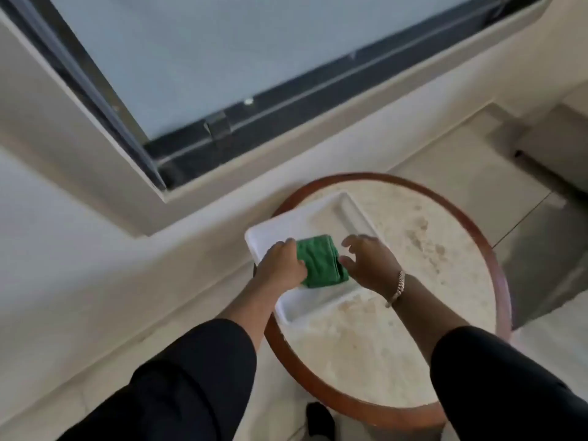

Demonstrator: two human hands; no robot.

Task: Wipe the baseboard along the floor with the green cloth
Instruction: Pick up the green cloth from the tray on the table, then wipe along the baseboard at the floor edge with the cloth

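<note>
A folded green cloth [321,261] lies in a white tray [331,214] on a round table. My left hand [281,264] grips the cloth's left edge, its fingers curled over it. My right hand [369,262] hovers at the cloth's right side with fingers spread, close to it but holding nothing. The pale baseboard [105,338] runs along the foot of the wall at the left, below the window, down to the floor.
The round table [413,281] has a stained pale top and a brown wooden rim. A window with a dark frame [203,141] is set in the wall above. Tiled floor [477,173] lies to the right, a dark shoe [319,418] below.
</note>
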